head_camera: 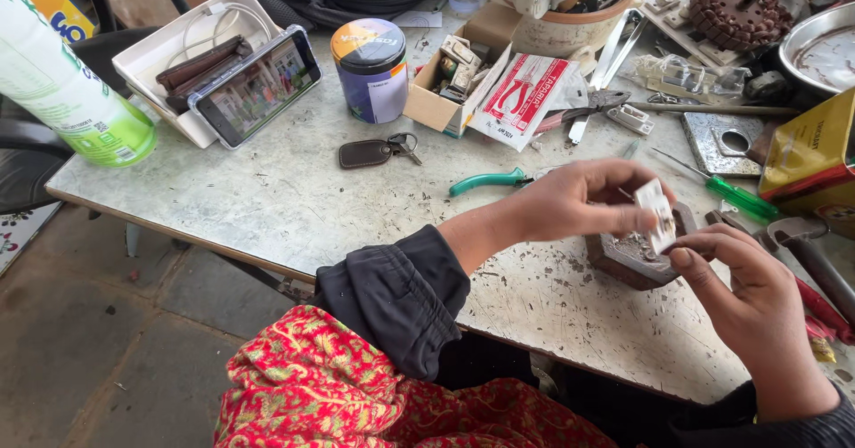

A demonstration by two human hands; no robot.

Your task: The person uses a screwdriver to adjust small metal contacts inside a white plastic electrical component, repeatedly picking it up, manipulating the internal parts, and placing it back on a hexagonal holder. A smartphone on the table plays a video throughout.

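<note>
White switch part (656,214) pinched between left hand (579,200) fingers and right hand (748,292) thumb, above metal block (628,256); fitting step, next needs steady alignment

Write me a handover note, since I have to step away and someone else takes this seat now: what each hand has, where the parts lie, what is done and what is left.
Left hand: fingers pinch the top of a small white switch part, held above the table edge.
Right hand: fingertips steady the same part from below.
Under the hands sits a dark metal block on the worn table.
Within reach: green-handled pliers to the left, green screwdriver to the right, an open box of small parts further back.
Done: the part is picked up and gripped by both hands.
Left: cannot tell how far the work on it has got; no tool is in hand.
</note>
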